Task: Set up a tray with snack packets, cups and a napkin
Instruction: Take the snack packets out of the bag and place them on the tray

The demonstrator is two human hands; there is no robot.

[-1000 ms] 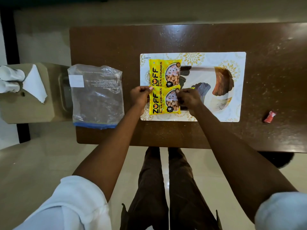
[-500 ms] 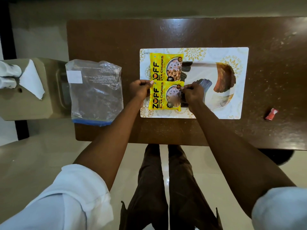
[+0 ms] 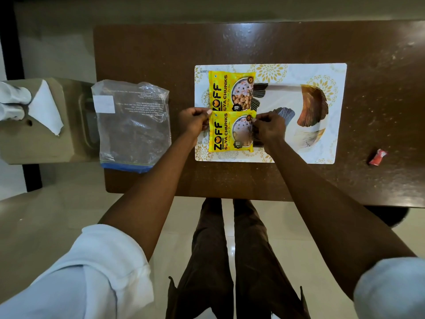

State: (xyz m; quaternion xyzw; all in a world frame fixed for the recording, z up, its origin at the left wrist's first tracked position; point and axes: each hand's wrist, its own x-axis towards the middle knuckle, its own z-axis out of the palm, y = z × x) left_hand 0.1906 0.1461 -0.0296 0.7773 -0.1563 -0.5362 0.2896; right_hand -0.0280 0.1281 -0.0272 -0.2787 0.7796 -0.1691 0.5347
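Two yellow snack packets lie side by side on the left end of the patterned white tray. The far packet lies flat and untouched. My left hand pinches the near packet at its left edge, and my right hand pinches its right edge. Off to the far left, on a grey box, lie a folded white napkin and white cups on their sides, partly cut off by the frame edge.
An empty clear zip bag hangs over the brown table's left edge. A small red wrapper lies right of the tray. The grey box stands beside the table. My legs show below the table's near edge.
Both hands shifted slightly up the near packet's edges, nudging it against the far packet. The camera view has tilted a little.
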